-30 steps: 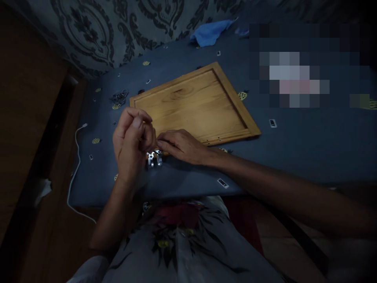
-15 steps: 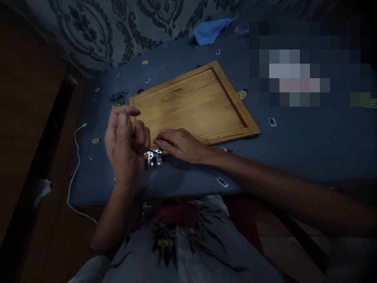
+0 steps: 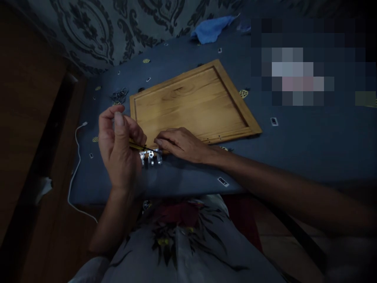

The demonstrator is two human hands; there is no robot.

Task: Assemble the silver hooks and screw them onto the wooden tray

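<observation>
My left hand (image 3: 120,147) is curled around a screwdriver (image 3: 136,146) with a yellow and black handle. Its dark shaft points right, over small silver metal hooks (image 3: 151,155) along the near left edge of a framed wooden board (image 3: 188,106). Three of these hooks show, with their curved ends hanging past the edge. My right hand (image 3: 184,145) lies on the same edge, just right of the hooks. Its thumb and fingertips are pressed together beside the screwdriver's tip, and whatever is between them is hidden.
A tangle of dark metal pieces (image 3: 119,95) lies behind the board's left corner. Further back is a blue cloth (image 3: 212,30) by the patterned wall. A white cable (image 3: 77,161) hangs over the left side of the cloth-covered table (image 3: 294,153). Wooden furniture (image 3: 26,118) stands at the left.
My left hand has shifted left and its fingers have loosened and turned, so the yellow handle and another hook now show. My right hand stays on the board's edge.
</observation>
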